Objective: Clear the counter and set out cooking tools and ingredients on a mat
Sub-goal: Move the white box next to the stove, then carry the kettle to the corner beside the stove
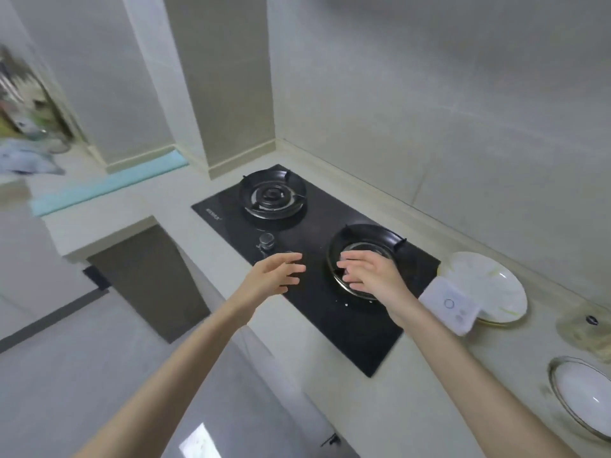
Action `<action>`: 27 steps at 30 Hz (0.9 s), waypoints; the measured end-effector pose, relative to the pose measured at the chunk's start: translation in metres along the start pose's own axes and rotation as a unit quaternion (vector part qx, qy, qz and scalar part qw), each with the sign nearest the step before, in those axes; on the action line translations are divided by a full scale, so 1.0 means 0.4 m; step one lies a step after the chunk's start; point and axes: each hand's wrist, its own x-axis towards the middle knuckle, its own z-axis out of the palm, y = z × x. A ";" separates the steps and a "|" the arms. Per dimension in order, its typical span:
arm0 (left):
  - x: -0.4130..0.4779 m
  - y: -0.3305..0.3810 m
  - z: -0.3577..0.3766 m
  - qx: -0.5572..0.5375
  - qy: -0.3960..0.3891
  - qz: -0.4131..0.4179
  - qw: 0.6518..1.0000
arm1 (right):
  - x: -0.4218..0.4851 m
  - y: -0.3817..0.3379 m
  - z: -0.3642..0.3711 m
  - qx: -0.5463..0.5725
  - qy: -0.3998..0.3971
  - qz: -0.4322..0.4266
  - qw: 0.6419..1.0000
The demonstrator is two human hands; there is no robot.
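Plainly, both hands hover over a black glass hob (347, 335) set into the pale counter (396, 408). The left hand (276, 271) hangs just near of a round knob (266, 241), fingers loosely spread and holding nothing. The right hand (372, 276) lies over the right burner (363, 234), fingers likewise relaxed and empty; whether it touches the ring I cannot tell. The two hands are apart, with bare glass between them. A white device (449, 307) sits on the right wrist. The left burner (272, 196) stands bare, farther off. Right of the hob a white plate (492, 279) rests on the counter, partly behind the device, and a second white dish (585, 395) lies nearer, at the right edge. A teal mat (109, 188) lies flat on the counter far to the left, well apart from the hob and the hands
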 end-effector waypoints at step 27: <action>-0.987 -0.529 -1.295 -0.080 0.515 -0.061 0.851 | -0.269 -0.399 1.700 -0.156 -0.493 -0.145 0.843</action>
